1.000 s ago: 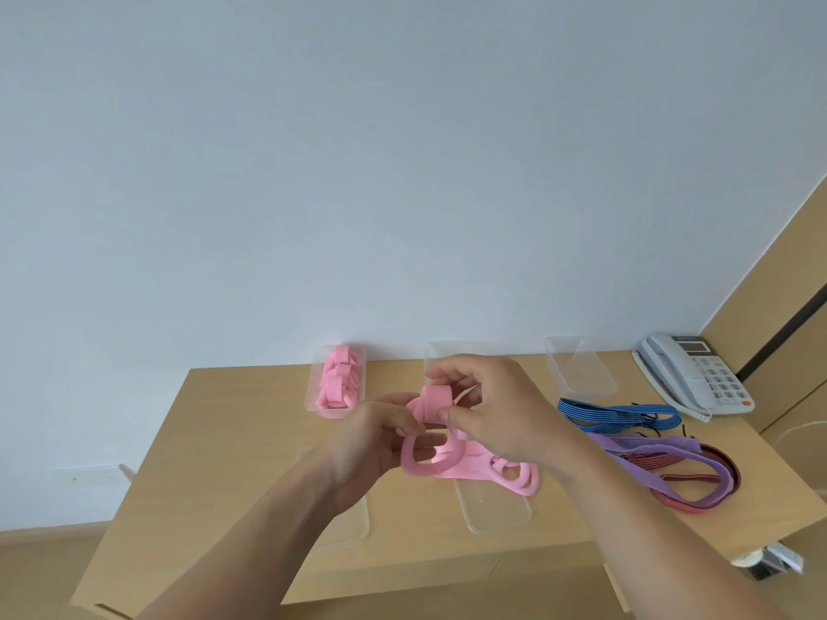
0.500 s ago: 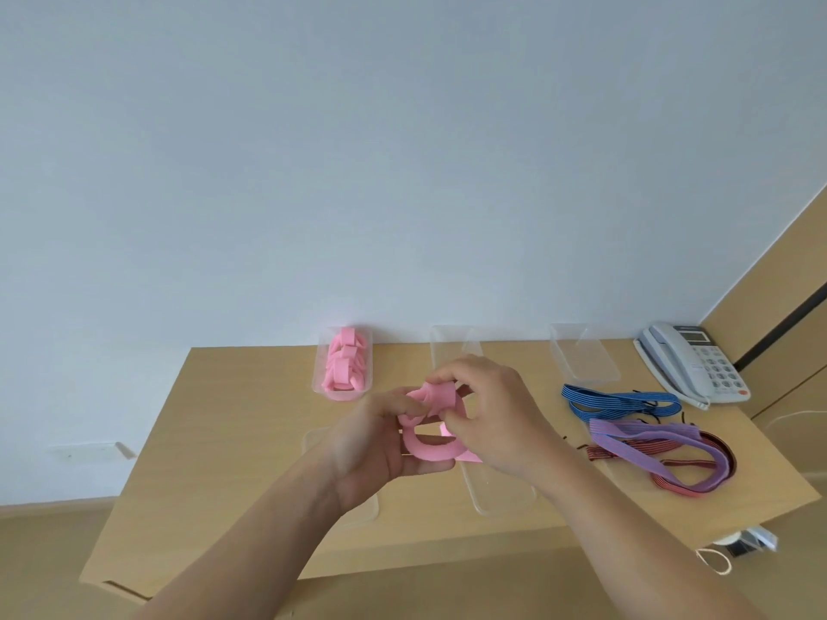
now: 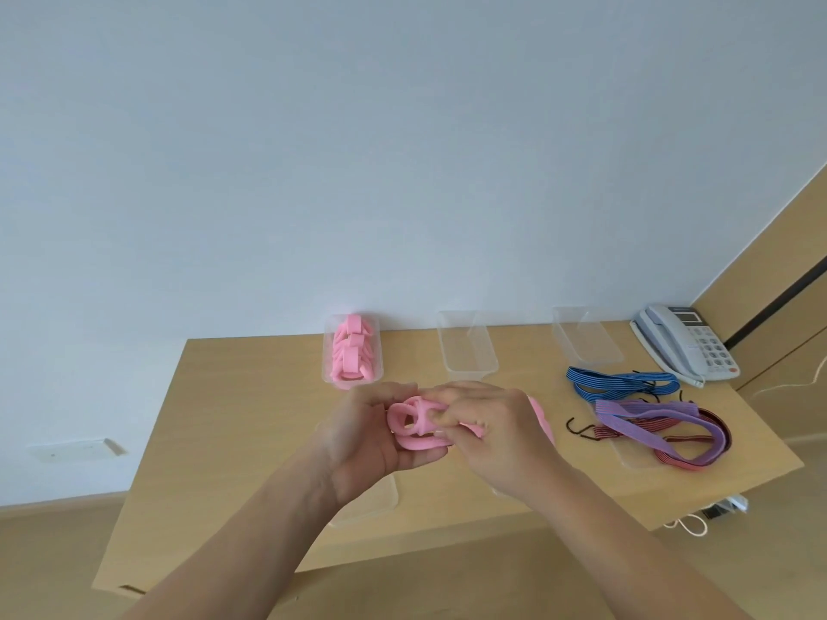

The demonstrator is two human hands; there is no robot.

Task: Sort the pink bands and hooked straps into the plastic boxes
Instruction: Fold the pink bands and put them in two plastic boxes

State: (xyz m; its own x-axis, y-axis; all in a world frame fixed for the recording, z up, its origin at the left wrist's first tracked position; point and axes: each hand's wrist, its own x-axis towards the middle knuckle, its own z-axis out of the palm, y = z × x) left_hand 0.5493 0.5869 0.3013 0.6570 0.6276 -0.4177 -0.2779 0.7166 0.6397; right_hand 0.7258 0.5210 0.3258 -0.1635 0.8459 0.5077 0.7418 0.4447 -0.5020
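Head camera: the sorting looks partly done. The left box [image 3: 379, 369], in the row at the back of the table [image 3: 241, 418], holds a heap of pink bands [image 3: 351, 355]. The middle box [image 3: 467, 351] and the right box [image 3: 586, 337] show nothing inside.

Three hooked straps lie loose at the right of the frame: the blue strap [image 3: 622, 382], the purple strap [image 3: 649, 416] and the red strap [image 3: 689, 458]. None is boxed, so I judge that half of the job has not been started.

One pink band [image 3: 411, 425] is held above the table at frame centre, and a little more pink shows behind the right hand [image 3: 496, 436].

Both forearms reach in from the bottom edge. The left hand [image 3: 371, 445] cups the band from below, fingers curled round it. The right hand, knuckles up, pinches its upper loop between thumb and fingertips, seemingly folding it.
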